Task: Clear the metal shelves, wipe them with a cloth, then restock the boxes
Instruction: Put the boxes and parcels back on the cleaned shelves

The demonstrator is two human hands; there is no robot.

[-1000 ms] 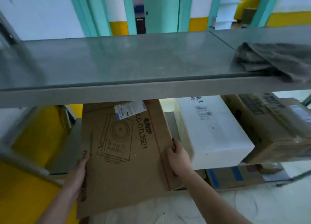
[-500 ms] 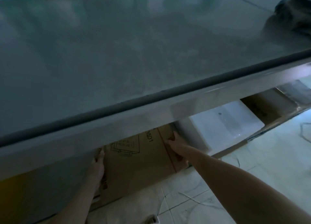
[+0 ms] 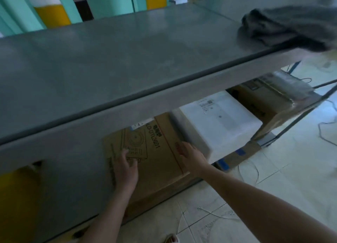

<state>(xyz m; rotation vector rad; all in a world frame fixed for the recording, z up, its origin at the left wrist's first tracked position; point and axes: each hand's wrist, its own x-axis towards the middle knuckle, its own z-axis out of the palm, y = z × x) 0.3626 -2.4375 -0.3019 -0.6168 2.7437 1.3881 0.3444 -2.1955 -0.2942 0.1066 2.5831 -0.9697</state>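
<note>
Cloth [image 3: 290, 26] lies on upper shelf [image 3: 127, 64], boxes [image 3: 218, 122] beneath.

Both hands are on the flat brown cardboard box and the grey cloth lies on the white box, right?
No: the head view shows the grey cloth on the upper metal shelf, not the white box. The left hand and right hand touch the flat brown cardboard box.

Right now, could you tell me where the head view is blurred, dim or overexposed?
Head view: the cloth is blurred; the top shelf is dim; the white box and floor are washed out; the left hand and right hand are slightly soft.
</note>
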